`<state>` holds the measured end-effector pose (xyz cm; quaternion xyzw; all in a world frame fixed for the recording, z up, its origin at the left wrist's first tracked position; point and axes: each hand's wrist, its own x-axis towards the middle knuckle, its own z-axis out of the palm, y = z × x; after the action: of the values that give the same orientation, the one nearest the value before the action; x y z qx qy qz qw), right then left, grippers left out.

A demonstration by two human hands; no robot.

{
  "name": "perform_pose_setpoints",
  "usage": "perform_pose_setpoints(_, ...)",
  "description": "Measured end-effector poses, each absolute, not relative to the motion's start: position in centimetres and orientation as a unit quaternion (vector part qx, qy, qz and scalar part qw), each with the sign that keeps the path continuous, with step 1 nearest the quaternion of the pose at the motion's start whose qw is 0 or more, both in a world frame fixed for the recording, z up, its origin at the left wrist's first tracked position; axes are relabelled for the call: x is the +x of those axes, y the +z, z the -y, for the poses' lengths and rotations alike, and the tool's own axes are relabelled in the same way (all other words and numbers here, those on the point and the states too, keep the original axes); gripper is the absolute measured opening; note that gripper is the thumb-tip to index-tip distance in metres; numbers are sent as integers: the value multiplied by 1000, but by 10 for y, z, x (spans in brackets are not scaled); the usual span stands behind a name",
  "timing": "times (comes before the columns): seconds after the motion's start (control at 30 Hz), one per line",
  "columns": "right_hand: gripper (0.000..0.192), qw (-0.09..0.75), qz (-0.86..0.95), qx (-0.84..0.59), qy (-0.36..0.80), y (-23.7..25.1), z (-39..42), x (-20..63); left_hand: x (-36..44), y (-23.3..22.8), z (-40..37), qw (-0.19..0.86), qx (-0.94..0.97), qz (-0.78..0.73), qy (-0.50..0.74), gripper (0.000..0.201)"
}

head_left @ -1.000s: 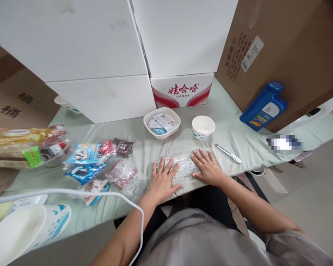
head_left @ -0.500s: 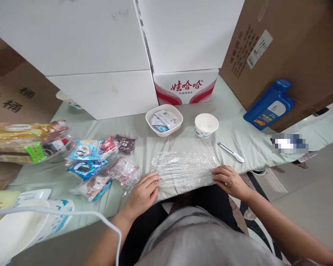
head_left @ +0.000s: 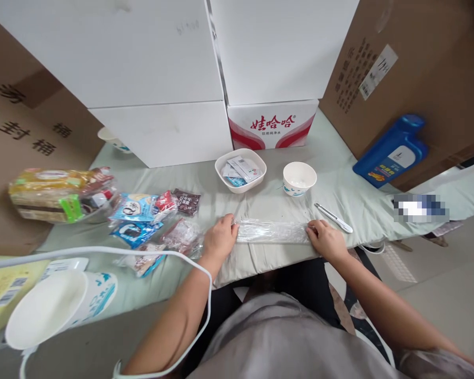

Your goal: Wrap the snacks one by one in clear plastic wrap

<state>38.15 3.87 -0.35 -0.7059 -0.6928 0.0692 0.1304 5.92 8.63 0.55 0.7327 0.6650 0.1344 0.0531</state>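
A pixelated patch [head_left: 421,207] blurs whatever lies at the tabletop's right end. The cardboard box [head_left: 19,131] on the left runs off the frame edge, its print partly lost. The writing on the packets [head_left: 243,169] in the square bowl [head_left: 240,182] is too small to read.

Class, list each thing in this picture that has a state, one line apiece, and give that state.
Plastic wrap: folded into a narrow strip, gripped at both ends.
Left hand: closed on the strip's left end.
Right hand: closed on its right end.
Square dish: holds sachets.
Round bowl: upright.
Blue bottle: capped, leaning on cardboard.
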Motion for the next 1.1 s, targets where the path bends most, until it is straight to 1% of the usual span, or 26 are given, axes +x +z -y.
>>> perform_pose_setpoints(0.1,32,146,692,-706,41,-6,-35,384,64,12,-82,-21,726,-666,172,27)
perform_pose_setpoints(0.17,34,164,694,-700,33,-7,-32,387,73,15,-71,-47,738,-638,214,27)
perform_pose_setpoints(0.23,31,172,705,-687,32,-8,-31,387,90,12,-57,-25,784,-579,223,32)
perform_pose_setpoints(0.27,27,174,713,-679,35,-8,-32,386,100,8,-50,-3,820,-533,208,37)
perform_pose_setpoints(0.33,20,181,725,-663,47,-8,-33,384,119,-3,-40,38,875,-457,155,55)
perform_pose_setpoints(0.4,19,197,727,-654,74,-5,-33,383,131,-12,-34,63,890,-436,121,68)
perform_pose_setpoints(0.43,20,206,718,-658,98,-3,-33,384,135,-14,-32,70,890,-435,115,70)
perform_pose_setpoints(0.5,20,229,675,-676,185,2,-29,386,139,-15,-28,77,888,-435,125,66)
perform_pose_setpoints(0.57,22,268,608,-677,316,12,-23,388,140,-11,-21,85,883,-435,155,59)
perform_pose_setpoints(0.63,31,317,550,-636,438,26,-17,387,143,-9,-13,109,877,-433,176,57)
perform_pose_setpoints(0.7,44,343,526,-584,514,43,-14,380,145,-11,-5,140,881,-416,178,58)
perform_pose_setpoints(0.73,48,339,525,-566,538,51,-14,374,146,-13,-3,155,888,-396,176,59)
perform_pose_setpoints(0.77,48,328,528,-551,557,59,-16,368,146,-15,-1,168,895,-374,175,58)
perform_pose_setpoints(0.87,36,297,549,-524,580,72,-30,342,141,-20,-1,199,903,-335,182,54)
perform_pose_setpoints(0.93,33,291,563,-524,569,72,-45,323,137,-20,-4,219,890,-346,199,53)
perform_pose_setpoints(1.0,34,289,565,-532,561,66,-63,304,134,-17,-5,238,874,-362,222,55)
perform_pose_setpoints(1.1,38,273,550,-536,580,51,-87,280,134,-15,-7,254,859,-370,247,56)
